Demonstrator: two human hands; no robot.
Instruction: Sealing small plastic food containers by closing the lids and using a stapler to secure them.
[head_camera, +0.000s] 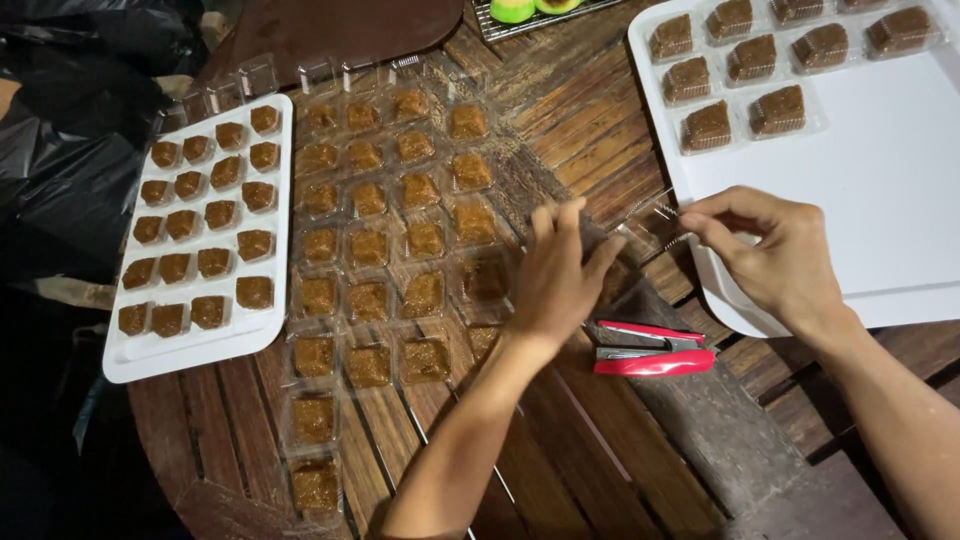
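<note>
Fingers (712, 222) of both hands pinch one clear box (648, 222) beside one red stapler (652, 350)

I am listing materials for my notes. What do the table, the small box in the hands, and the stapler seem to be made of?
Table: dark wood, visible planks and grain. Small box: thin clear plastic, see-through and glinting. Stapler: red casing, probably plastic, with a grey metal strip.

A single head-worn camera looks steeply down and forward from just behind the hands, close above the wooden surface (600, 440). Both forearms enter from the lower edge, and the surface fills the frame.
</note>
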